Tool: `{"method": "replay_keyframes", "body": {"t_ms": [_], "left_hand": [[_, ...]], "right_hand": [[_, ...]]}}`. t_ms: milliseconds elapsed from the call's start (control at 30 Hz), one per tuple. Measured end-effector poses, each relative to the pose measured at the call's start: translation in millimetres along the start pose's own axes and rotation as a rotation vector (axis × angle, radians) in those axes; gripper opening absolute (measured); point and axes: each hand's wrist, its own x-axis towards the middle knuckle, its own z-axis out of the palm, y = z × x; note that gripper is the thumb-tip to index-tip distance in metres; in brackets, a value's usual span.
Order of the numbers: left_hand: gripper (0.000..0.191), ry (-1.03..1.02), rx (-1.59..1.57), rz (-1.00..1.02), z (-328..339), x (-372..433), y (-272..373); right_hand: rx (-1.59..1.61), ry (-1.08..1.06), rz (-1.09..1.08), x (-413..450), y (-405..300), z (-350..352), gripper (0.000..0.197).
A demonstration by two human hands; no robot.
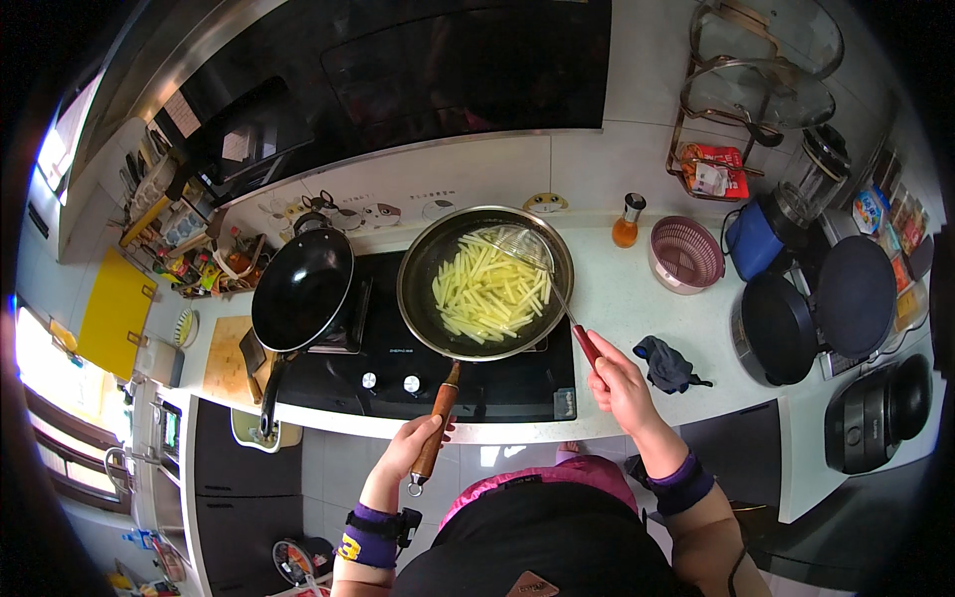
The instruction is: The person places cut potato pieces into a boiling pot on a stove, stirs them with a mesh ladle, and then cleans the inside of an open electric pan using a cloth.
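A wide dark frying pan (418, 313) sits on the right side of the black gas hob (477, 388). Pale yellow potato strips (492, 287) lie in it, wet and glossy, in what looks like liquid. My left hand (415, 445) is closed around the pan's wooden handle (434, 440). In my right hand (618, 382) is the red-brown handle of a wire-mesh skimmer (565, 302). The skimmer's round head (524, 246) rests at the far right of the strips, inside the pan. Whether it touches the pan's bottom is hidden.
A black wok (306, 291) stands on the left burner, its handle jutting past the counter's front. Left of it lies a cleaver (254, 354) on a wooden board (224, 339). To the right are a spice bottle (628, 222), a pink colander (685, 254), a dark cloth (666, 366) and an open electric pan (776, 328).
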Motion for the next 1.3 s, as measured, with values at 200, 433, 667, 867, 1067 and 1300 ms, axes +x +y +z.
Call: {"method": "replay_keyframes", "body": {"t_ms": [200,433,667,867,1067,1300], "left_hand": [[0.045,0.006,0.008,-0.006,-1,2,-3],[0.044,-0.011,-0.003,0.001,1,0,2],[0.044,-0.005,-0.013,0.003,-2,1,-4],[0.043,-0.027,-0.040,0.005,2,3,3],[0.032,0.062,0.131,0.095,-10,6,-19],[0.026,0.354,0.455,0.387,0,-13,-3]], "right_hand": [[0.047,-0.010,0.120,-6,6,3,0.043],[0.043,-0.008,0.034,-3,4,2,0.043],[0.040,-0.041,0.147,-6,11,18,0.044],[-0.217,-0.073,-0.198,27,57,15,0.045],[-0.135,-0.124,-0.047,24,73,35,0.048],[-0.251,0.119,0.047,0,79,12,0.043]]}}
